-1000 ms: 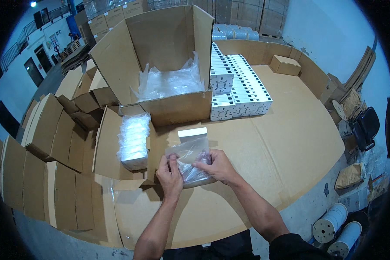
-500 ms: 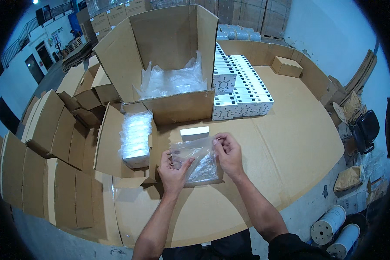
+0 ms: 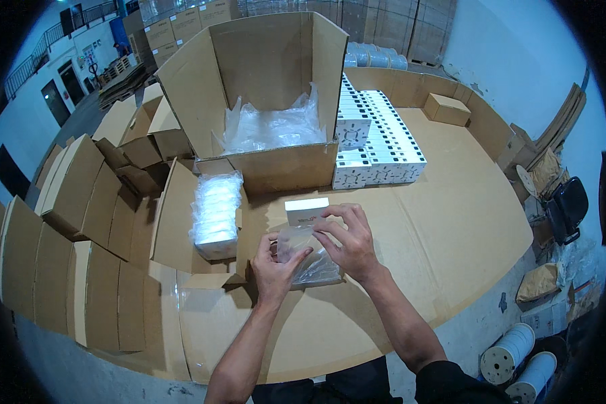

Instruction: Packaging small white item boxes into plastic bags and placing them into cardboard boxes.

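Nearest the person, both bare hands meet over the cardboard-covered surface (image 3: pixel 451 229). The left hand (image 3: pixel 274 264) and the right hand (image 3: pixel 351 244) each have their fingers closed on a clear plastic bag (image 3: pixel 308 259), the left pinching its near left edge, the right gripping its upper right side with fingers curled over the top. The bag lies low over the surface between the two hands, crumpled and shiny. Just beyond it, touching or almost touching the right fingertips, sits a small white box (image 3: pixel 307 210) on the surface. To the left lies a plastic-wrapped bundle of white boxes (image 3: pixel 215 214). Farther back stands a large open carton (image 3: pixel 269 108) with a clear plastic liner (image 3: pixel 273 128) inside. Right of the carton, rows of stacked white boxes (image 3: pixel 377 141) stretch away. Flattened and folded cartons (image 3: pixel 67 222) crowd the left side.
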The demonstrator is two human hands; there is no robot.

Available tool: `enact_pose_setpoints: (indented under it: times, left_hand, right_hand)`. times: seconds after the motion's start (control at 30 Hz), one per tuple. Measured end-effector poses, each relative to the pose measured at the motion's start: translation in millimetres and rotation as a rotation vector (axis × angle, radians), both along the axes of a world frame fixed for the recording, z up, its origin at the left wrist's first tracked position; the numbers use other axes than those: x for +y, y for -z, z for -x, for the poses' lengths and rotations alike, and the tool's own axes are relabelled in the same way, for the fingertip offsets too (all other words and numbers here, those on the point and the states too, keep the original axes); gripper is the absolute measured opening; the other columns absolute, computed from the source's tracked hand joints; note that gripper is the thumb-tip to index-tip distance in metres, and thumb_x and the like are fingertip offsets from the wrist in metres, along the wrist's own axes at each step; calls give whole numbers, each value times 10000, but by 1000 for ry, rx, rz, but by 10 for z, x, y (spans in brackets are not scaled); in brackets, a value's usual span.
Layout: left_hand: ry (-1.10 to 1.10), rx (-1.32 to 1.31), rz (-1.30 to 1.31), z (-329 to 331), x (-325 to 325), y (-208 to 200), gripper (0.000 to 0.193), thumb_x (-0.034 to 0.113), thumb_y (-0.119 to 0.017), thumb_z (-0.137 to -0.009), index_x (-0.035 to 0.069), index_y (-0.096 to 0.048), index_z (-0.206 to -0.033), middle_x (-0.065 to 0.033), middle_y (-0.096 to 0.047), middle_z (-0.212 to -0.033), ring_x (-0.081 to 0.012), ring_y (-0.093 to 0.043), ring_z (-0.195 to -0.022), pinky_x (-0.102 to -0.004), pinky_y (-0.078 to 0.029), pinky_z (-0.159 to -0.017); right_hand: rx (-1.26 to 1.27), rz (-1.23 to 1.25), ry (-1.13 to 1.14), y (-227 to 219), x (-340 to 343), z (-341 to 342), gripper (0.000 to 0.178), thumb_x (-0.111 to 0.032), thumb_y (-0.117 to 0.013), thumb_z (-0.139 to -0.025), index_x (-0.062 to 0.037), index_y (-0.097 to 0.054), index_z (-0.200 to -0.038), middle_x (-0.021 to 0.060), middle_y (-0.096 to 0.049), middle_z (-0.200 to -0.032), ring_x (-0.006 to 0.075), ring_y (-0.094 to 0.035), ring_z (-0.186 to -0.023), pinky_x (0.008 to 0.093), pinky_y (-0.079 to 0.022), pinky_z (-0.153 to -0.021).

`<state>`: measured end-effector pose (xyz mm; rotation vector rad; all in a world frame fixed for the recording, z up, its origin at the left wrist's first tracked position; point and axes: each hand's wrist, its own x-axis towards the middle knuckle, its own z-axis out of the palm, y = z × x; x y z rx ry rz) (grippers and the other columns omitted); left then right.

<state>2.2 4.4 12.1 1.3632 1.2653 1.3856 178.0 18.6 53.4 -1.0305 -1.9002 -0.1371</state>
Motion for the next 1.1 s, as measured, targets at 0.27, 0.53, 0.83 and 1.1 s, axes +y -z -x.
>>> enact_pose_setpoints:
  times: [0.27,0.53,0.83,1.1]
  left_hand:
    - [-84,114,39,27,53,47,447,255,-903,-749,36,-615,-1012,-96,-734,-857,-162,-713,-798,-308,-573,-695]
    - [-31,132,76,25,20,-4,362,137,-872,-782,31,-604,-1001,-54,-708,-910,-123,-667,-825,-288,-549,-722]
    - [46,117,-81,82,12,23,610,274,-955,-658,48,-591,-1091,-102,-737,-960,-186,-725,-864,-333,-581,-745]
    - [93,283,-26,104,-25,-109,692,268,-951,-662,45,-568,-1193,-148,-718,-1074,-261,-708,-1007,-406,-568,-859]
  right_hand:
    - [-57,-9,-89,-7,10,-21,163,-51,-787,-740,-59,-690,-871,63,-631,-949,248,-597,-907,387,-477,-808]
    - [-325,329,-211,-308,32,-71,122,-141,-696,-864,-70,-629,-937,93,-673,-905,269,-647,-886,410,-451,-836]
    - [-295,628,-194,-622,46,56,141,-157,-639,-945,-63,-628,-1049,105,-710,-916,318,-661,-885,446,-477,-870]
    - [-72,748,-391,-595,199,94,188,-153,-609,-926,5,-646,-1020,214,-697,-865,392,-679,-818,462,-536,-752]
